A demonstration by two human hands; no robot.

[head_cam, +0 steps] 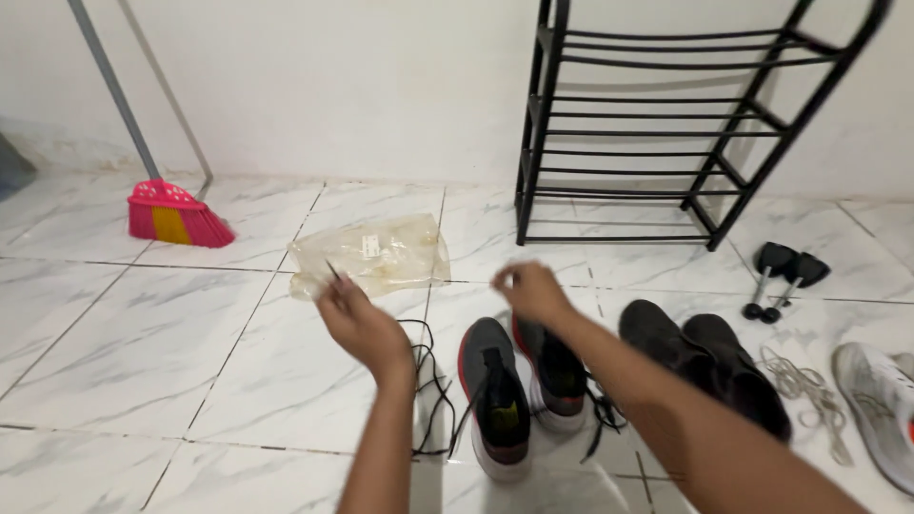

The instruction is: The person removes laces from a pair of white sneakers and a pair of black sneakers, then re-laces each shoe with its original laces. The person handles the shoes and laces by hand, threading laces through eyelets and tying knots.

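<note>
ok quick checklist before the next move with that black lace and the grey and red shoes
1. Left hand has the black lace tip: ok, pinched at the fingertips.
2. Right hand holds the other end: cannot tell, fingers closed, no lace visible.
3. Lace free of knots: cannot tell, it lies looped on the floor.
4. Grey and red shoes within reach: ok, side by side below the hands.
5. Plastic bag out of the way: ok, beyond the hands.

A white marble-tiled floor (143, 343) is seen. On it are set a black rack (657, 124), a pink broom (176, 214), a plastic bag (376, 255), grey-red sneakers (519, 385), black shoes (705, 362), a white shoe (881, 405), loose laces (433, 390) and shoe trees (785, 271).
</note>
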